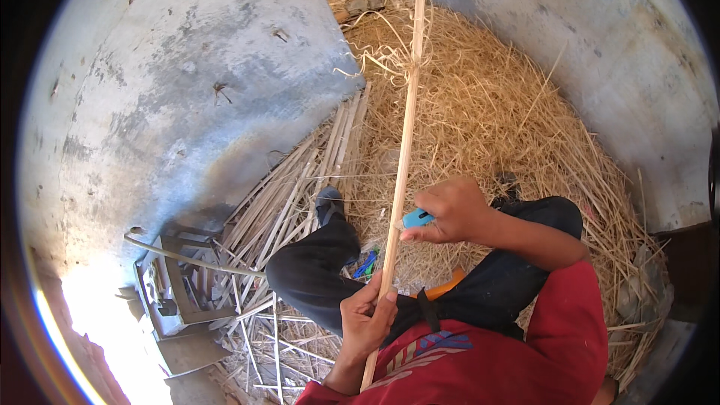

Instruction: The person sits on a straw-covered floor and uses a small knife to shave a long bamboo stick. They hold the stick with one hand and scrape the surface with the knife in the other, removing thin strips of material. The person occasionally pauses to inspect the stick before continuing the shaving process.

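Observation:
A long pale wooden strip point(408, 124) runs from beside my body up and away from me, tilted slightly right. My left hand point(366, 322) is closed around its near part, thumb along the top. My right hand point(454, 211) is shut on a light-blue utility knife point(417, 217), held right at the strip's edge a little beyond my left hand. The blade itself is too small to make out. Thin curled shavings point(391, 66) cling to the strip near its far end.
A deep heap of straw-coloured shavings point(495, 97) covers the floor ahead and to the right. Long wooden strips point(300, 172) lie piled at the left, near an open wooden box point(169, 292). Stained walls point(202, 67) close in on both sides. My bent legs point(307, 270) flank the strip.

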A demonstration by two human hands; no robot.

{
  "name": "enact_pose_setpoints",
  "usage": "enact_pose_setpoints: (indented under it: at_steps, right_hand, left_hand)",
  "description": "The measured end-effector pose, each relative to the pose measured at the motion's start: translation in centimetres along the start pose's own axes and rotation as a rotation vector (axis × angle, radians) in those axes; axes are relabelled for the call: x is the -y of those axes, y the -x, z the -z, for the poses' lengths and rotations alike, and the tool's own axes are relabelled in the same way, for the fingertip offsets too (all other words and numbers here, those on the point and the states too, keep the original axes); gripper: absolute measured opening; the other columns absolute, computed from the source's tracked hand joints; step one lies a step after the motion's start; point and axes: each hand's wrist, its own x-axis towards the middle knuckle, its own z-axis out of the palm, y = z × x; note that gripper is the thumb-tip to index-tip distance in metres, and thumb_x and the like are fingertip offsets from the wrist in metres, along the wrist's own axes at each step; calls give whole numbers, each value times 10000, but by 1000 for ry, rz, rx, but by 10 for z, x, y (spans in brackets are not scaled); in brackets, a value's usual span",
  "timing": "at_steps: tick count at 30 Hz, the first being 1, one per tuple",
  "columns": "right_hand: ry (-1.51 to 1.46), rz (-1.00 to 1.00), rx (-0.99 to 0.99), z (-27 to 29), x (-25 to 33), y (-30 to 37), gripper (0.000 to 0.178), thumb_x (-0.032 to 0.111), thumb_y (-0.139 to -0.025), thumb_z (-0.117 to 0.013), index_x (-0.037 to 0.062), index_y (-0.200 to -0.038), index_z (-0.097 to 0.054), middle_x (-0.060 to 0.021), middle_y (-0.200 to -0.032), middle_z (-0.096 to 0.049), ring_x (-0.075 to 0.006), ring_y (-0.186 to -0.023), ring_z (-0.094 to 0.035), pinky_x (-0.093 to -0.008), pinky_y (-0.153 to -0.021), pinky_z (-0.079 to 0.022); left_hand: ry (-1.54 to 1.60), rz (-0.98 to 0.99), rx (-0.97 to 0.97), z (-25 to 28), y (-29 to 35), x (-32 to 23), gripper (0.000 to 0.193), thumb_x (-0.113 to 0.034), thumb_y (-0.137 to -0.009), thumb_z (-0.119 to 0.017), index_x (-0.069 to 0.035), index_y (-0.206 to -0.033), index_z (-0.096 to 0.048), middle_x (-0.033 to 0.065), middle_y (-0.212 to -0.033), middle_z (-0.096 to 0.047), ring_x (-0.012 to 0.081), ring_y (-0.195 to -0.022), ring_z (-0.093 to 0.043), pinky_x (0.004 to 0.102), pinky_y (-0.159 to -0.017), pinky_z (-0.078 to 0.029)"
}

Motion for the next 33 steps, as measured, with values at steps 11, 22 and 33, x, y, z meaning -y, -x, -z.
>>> enact_pose_setpoints:
  at_steps: [11,22,33]
  right_hand:
    - [37,-25,13,-15,-8,2,618,688,-815,-578,118,-580,-541,-54,-508,-510,-255,-428,-544,-377,-414,-407]
    - [31,-224,86,-16,-26,-6,664,713,-841,-520,95,-601,-560,-62,-465,-481,-266,-408,-525,-380,-408,-412]
    - [114,-39,-77,-21,-39,-21,690,745,-810,-525,110,-541,-499,-43,-460,-468,-229,-383,-501,-355,-372,-366]
  left_hand:
    - [-208,-94,-35,-7,-1,-6,475,-31,-896,-659,129,-1311,-491,7,-940,-627,20,-824,-528,154,-745,-445]
    - [-262,-116,58,1,-3,9,509,-62,-895,-647,112,-1340,-472,90,-1120,-647,74,-1002,-548,212,-879,-435]
    - [-528,-114,-53,1,-9,0,418,-65,-911,-612,78,-1297,-537,36,-908,-658,40,-833,-534,196,-748,-449]
